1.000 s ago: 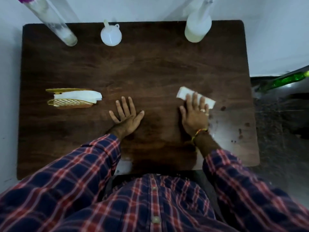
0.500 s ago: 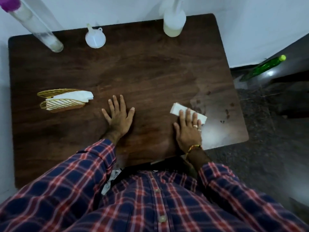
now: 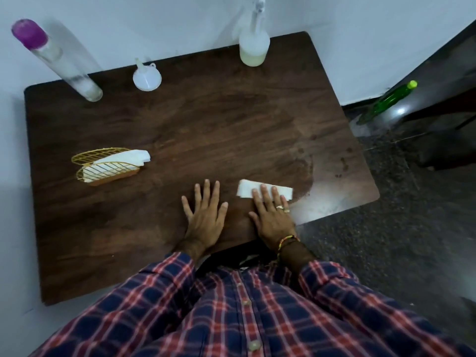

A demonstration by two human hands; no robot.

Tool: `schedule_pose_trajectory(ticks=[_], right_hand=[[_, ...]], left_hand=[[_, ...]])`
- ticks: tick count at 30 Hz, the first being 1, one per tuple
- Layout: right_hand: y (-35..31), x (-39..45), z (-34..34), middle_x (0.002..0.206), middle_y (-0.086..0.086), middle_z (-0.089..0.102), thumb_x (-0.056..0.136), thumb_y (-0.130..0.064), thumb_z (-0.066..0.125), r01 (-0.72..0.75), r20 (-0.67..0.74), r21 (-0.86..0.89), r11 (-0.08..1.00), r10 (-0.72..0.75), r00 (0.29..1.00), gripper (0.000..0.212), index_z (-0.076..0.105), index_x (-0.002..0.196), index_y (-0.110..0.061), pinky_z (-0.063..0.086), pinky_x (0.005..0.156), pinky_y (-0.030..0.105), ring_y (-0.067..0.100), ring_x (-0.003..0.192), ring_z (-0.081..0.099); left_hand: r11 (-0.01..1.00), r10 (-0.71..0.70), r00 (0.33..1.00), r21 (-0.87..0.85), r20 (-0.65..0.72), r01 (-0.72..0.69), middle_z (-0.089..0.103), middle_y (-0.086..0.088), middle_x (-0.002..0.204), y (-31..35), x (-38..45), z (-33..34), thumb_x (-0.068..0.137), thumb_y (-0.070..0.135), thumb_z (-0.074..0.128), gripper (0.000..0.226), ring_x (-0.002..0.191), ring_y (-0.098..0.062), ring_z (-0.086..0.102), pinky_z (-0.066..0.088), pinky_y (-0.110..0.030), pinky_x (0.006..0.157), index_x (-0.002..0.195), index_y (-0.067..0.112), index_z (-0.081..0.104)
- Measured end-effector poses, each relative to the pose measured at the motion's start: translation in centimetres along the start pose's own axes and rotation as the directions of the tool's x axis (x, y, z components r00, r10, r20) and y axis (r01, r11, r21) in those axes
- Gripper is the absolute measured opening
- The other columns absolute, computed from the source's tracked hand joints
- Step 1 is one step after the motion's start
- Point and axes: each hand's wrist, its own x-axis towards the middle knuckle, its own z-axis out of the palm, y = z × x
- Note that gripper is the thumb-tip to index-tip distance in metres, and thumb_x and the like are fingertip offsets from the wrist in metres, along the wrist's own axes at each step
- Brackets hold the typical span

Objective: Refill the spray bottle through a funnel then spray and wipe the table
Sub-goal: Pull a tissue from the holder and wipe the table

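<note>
My right hand [image 3: 273, 215] lies flat on a folded white tissue [image 3: 247, 188], fingers pressing it onto the dark wooden table [image 3: 206, 130] near the front right. Beside it, my left hand [image 3: 204, 212] rests flat on the bare wood with fingers spread, holding nothing. Wet streaks and droplets [image 3: 309, 161] mark the table to the right of the tissue. The white spray bottle [image 3: 253, 46], part full of pale liquid, stands at the back edge. A small white funnel [image 3: 146, 78] sits upside down at the back, left of the bottle.
A tall clear bottle with a purple cap [image 3: 56, 60] stands at the back left. A gold wire napkin holder [image 3: 105, 166] with white tissues sits on the left. A green bottle [image 3: 386, 101] stands on the floor off the table's right side. White walls border the back and left.
My right hand has slid the tissue towards me and leftwards, nearer my left hand. The head view has shifted to the right and tilted. The left hand stays flat.
</note>
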Motion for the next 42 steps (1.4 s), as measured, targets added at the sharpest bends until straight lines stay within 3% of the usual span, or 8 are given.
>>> schedule_pose_trajectory(ticks=[8,12,15,21,25,30,35,42], right_hand=[[4.0,-0.8,-2.8,0.166,0.01,0.01,0.087,-0.06,-0.002,-0.155,0.015,0.214,0.965,0.155,0.988,0.084,0.019,0.158,-0.022,0.007,0.124,0.044,0.032,0.154,0.009],[4.0,0.3,-3.5,0.161,0.016,0.027,0.103,-0.04,0.036,-0.352,-0.042,0.253,0.901,0.373,0.927,0.061,0.028,0.154,-0.009,0.021,0.122,0.046,0.035,0.149,0.025],[6.1,1.4,-5.5,0.137,0.018,0.052,0.094,-0.031,0.058,-0.542,-0.045,0.337,0.77,0.589,0.807,0.047,0.049,0.133,-0.007,0.044,0.1,0.048,0.038,0.125,0.05],[9.0,2.9,-6.5,0.128,0.017,0.054,0.089,-0.029,0.069,-0.519,0.044,0.398,0.756,0.549,0.834,0.041,0.058,0.121,-0.006,0.045,0.098,0.046,0.039,0.121,0.051],[9.8,3.3,-7.0,0.112,0.012,0.069,0.078,-0.03,0.074,-0.557,0.125,0.52,0.648,0.588,0.8,0.017,0.076,0.09,-0.019,0.054,0.092,0.038,0.035,0.108,0.064],[10.5,3.1,-7.9,0.097,0.008,0.072,0.073,-0.021,0.068,-0.503,0.134,0.59,0.631,0.538,0.832,0.002,0.068,0.072,-0.023,0.053,0.086,0.034,0.032,0.099,0.066],[10.6,2.9,-8.3,0.118,0.012,0.066,0.077,-0.026,0.075,-0.546,0.186,0.497,0.674,0.532,0.826,0.031,0.068,0.106,-0.016,0.054,0.093,0.04,0.034,0.112,0.062],[10.8,2.3,-9.9,0.085,0.006,0.071,0.075,-0.021,0.076,-0.562,0.202,0.55,0.617,0.555,0.807,0.017,0.065,0.062,-0.022,0.054,0.077,0.032,0.029,0.092,0.068]], left_hand=[[0.999,-0.007,1.0,-0.049,-0.004,0.006,-0.007,0.003,0.166,1.7,0.3,-0.6,0.105,0.046,0.023,0.06,0.151,-0.019,-0.015,-0.017,-0.055,0.116,0.158,0.03,0.0],[1.0,0.025,1.0,-0.008,0.017,-0.025,-0.01,0.002,0.165,3.3,0.3,-0.5,0.105,0.046,0.023,0.061,0.151,-0.019,-0.017,-0.017,-0.054,0.116,0.157,0.029,-0.002],[0.999,0.024,0.999,0.033,0.035,-0.025,-0.011,0.0,0.165,3.8,0.6,-0.4,0.105,0.046,0.022,0.061,0.15,-0.018,-0.017,-0.016,-0.054,0.116,0.157,0.029,-0.002],[0.997,0.002,0.999,0.074,0.037,-0.005,-0.011,-0.002,0.165,4.9,1.7,-1.2,0.105,0.046,0.023,0.06,0.151,-0.019,-0.017,-0.015,-0.055,0.118,0.158,0.028,0.001],[0.994,0.034,0.999,0.107,0.036,-0.038,-0.013,-0.002,0.165,5.5,2.5,-1.8,0.104,0.047,0.025,0.062,0.15,-0.018,-0.018,-0.018,-0.053,0.115,0.158,0.028,0.001],[0.986,0.065,0.997,0.151,0.049,-0.072,-0.013,-0.003,0.165,6.1,3.6,-2.1,0.103,0.048,0.029,0.065,0.151,-0.019,-0.017,-0.016,-0.055,0.116,0.157,0.028,0.0],[0.978,0.135,0.989,0.155,0.057,-0.142,-0.017,-0.002,0.164,7.1,4.6,-2.9,0.103,0.049,0.028,0.065,0.15,-0.018,-0.019,-0.017,-0.056,0.115,0.157,0.028,-0.002],[0.966,0.227,0.972,0.114,0.066,-0.233,-0.016,-0.003,0.164,7.5,5.5,-3.8,0.103,0.048,0.03,0.066,0.149,-0.018,-0.019,-0.018,-0.054,0.114,0.157,0.028,-0.004]])
